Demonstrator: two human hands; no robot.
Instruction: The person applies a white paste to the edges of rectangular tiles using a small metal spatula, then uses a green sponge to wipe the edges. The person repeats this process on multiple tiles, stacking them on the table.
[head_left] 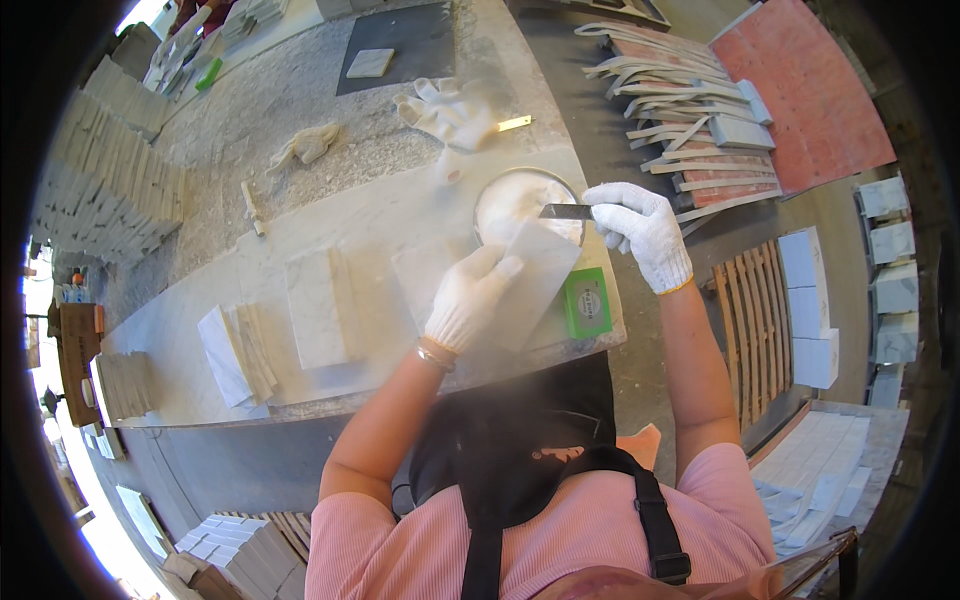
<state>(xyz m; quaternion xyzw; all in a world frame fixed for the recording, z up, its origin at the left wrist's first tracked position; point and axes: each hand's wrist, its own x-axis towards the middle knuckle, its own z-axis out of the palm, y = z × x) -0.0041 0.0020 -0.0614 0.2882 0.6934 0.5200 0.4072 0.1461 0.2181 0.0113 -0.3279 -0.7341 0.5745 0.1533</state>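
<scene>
My left hand point(470, 297), in a white knit glove, grips a pale marble tile point(543, 272) at its left side, fingertips on its face. The tile's upper corner overlaps a round tub point(579, 190) of white paste point(515, 195). In my right hand point(642, 232), gloved too, is a putty knife point(566, 212) with a dark flat blade. Its tip points left over the paste. Whether the blade touches the tile or the paste I cannot tell. Beside the tile's lower right stands a green box point(587, 302) with a printed front.
Stacked tiles point(320, 308) stand along the table's near side, with tall stacks point(115, 175) farther left. Crumpled gloves point(447, 112), a yellow-ended tool point(514, 123) and a rag point(305, 146) lie beyond the tub. Straps point(690, 120) hang over a red board point(800, 100) at right.
</scene>
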